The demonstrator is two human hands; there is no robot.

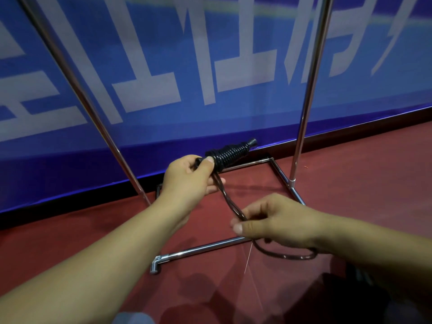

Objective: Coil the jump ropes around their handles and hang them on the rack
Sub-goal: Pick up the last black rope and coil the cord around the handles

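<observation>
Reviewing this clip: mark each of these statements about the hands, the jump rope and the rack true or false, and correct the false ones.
1. The left hand grips the handles wrapped in black coils. True.
2. The right hand is empty. False: its fingers pinch the loose rope running down from the coils.
3. The whole rope is wound up. False: a loop still hangs below the right hand.
4. The chrome rack stands on a red floor in front of a blue banner. True.
5. The coiled rope already hangs on the rack. False: it is still held in the hands.
</observation>
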